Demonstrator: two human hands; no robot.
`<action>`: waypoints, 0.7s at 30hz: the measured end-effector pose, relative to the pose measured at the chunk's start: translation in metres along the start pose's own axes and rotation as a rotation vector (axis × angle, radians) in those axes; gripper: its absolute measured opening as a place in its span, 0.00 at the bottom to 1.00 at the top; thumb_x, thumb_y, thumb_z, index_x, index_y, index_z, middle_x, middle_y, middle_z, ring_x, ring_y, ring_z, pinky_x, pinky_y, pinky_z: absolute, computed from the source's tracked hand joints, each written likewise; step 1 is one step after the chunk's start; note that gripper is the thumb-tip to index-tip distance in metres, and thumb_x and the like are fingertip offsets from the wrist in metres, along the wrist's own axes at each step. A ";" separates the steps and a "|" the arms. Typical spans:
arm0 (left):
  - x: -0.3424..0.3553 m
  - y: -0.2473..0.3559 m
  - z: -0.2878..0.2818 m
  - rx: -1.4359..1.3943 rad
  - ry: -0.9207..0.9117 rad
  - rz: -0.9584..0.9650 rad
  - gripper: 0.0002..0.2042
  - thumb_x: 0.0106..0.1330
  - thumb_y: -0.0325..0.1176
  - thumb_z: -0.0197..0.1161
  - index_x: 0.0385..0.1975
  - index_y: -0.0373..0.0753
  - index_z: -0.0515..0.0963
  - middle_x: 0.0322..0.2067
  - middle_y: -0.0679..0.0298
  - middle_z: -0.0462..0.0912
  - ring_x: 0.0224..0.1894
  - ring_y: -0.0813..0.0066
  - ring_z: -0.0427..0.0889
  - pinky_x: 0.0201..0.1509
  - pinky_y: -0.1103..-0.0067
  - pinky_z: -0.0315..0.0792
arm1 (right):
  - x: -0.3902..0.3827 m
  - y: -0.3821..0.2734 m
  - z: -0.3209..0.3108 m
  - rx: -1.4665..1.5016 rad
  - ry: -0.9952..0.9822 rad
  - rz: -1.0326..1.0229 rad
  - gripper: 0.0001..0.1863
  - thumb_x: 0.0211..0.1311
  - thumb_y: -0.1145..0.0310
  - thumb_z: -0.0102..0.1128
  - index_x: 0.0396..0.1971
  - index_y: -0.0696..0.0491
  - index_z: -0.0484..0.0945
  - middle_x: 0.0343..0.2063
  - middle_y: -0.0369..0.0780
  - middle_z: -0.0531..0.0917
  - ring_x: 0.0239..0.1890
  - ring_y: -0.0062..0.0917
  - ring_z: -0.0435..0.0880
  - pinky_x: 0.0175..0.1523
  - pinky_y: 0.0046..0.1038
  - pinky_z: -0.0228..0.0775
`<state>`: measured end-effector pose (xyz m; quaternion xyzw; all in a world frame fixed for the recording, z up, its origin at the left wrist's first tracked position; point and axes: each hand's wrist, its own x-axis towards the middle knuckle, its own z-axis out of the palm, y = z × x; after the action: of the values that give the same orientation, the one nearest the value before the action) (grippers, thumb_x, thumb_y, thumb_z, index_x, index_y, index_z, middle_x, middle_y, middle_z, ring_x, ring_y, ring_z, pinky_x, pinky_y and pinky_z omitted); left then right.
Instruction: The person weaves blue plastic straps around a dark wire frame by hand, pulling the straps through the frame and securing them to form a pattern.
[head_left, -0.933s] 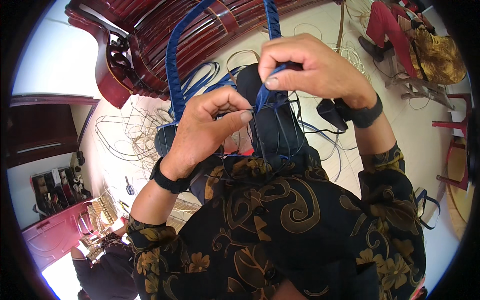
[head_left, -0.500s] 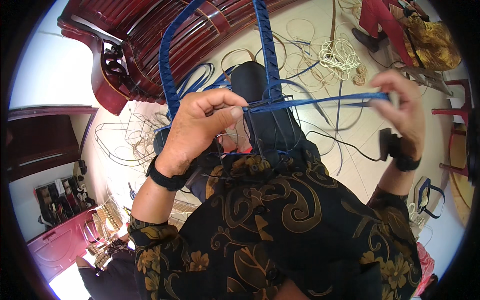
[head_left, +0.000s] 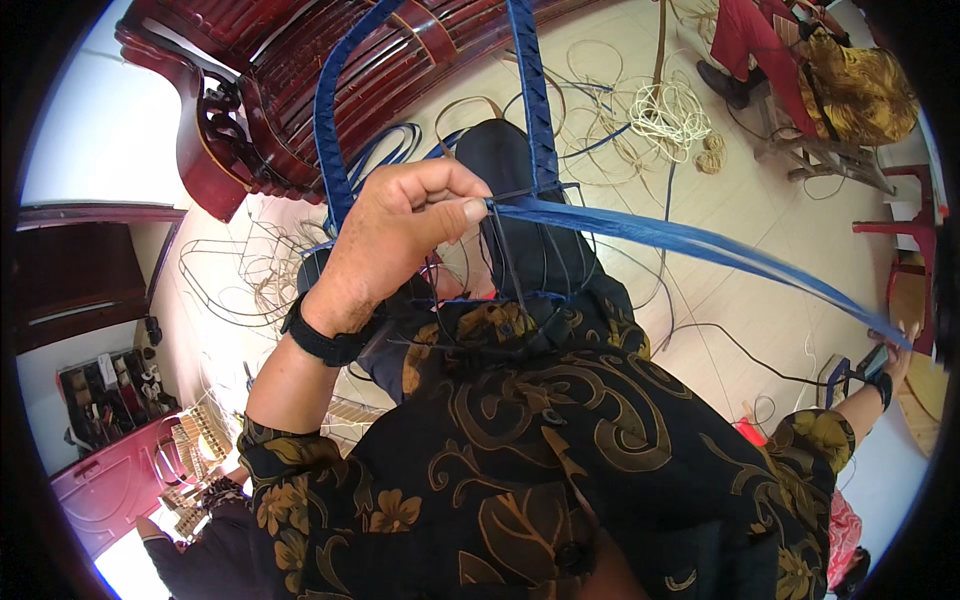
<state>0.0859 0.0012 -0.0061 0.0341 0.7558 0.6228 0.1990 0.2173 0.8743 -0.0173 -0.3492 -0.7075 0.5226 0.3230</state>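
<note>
A long blue strip (head_left: 660, 235) runs taut from the top of a thin dark wire frame (head_left: 555, 255) over my lap out to the far right. My left hand (head_left: 405, 225) pinches the strip between thumb and forefinger where it meets the frame's upper bar. At the strip's other end my right hand (head_left: 903, 350), arm stretched out, grips it near the picture's rim; its fingers show only in part. Two blue wrapped bands (head_left: 540, 110) rise from the frame and run out past the top edge. The frame rests against my dark-trousered legs (head_left: 495, 160).
Ahead on the left stands a dark red wooden bench (head_left: 300, 110). Pale cord (head_left: 668, 118) and loose wire loops (head_left: 262, 275) lie on the tiled floor. Another person's red-trousered leg (head_left: 745, 50) is at the upper right, near a low wooden stool (head_left: 835, 165).
My right hand has swung outward and down to the far right, drawing the blue strip out long and straight. My left hand keeps its pinch at the frame.
</note>
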 end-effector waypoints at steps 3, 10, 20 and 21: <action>0.003 0.001 -0.002 -0.031 -0.031 0.006 0.08 0.68 0.33 0.67 0.39 0.35 0.83 0.29 0.74 0.80 0.30 0.87 0.73 0.36 0.87 0.68 | 0.043 0.025 -0.093 -0.205 0.047 0.088 0.25 0.68 0.64 0.59 0.64 0.54 0.73 0.54 0.37 0.79 0.51 0.23 0.79 0.52 0.22 0.71; 0.012 -0.014 -0.026 -0.166 -0.163 -0.021 0.05 0.67 0.27 0.63 0.38 0.35 0.81 0.26 0.74 0.77 0.29 0.89 0.73 0.34 0.88 0.68 | 0.117 0.029 -0.169 -1.089 -0.307 0.106 0.26 0.62 0.70 0.63 0.61 0.57 0.75 0.50 0.40 0.80 0.50 0.27 0.78 0.53 0.27 0.71; 0.001 0.003 -0.002 0.148 -0.087 0.048 0.05 0.64 0.20 0.63 0.38 0.35 0.76 0.33 0.74 0.79 0.39 0.88 0.75 0.45 0.87 0.68 | -0.264 -0.065 0.346 -0.428 -1.007 -0.589 0.17 0.66 0.76 0.59 0.55 0.55 0.80 0.49 0.39 0.85 0.53 0.24 0.82 0.59 0.25 0.72; -0.001 0.000 -0.001 0.144 -0.055 0.089 0.06 0.65 0.20 0.62 0.39 0.35 0.76 0.34 0.73 0.79 0.39 0.87 0.75 0.45 0.86 0.68 | -0.313 -0.085 0.380 -0.302 -1.088 -0.617 0.14 0.68 0.75 0.59 0.52 0.55 0.82 0.46 0.39 0.87 0.49 0.23 0.84 0.56 0.24 0.74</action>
<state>0.0868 0.0003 -0.0053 0.0991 0.7906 0.5741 0.1888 0.0628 0.4010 -0.0568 0.1437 -0.9039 0.4030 0.0008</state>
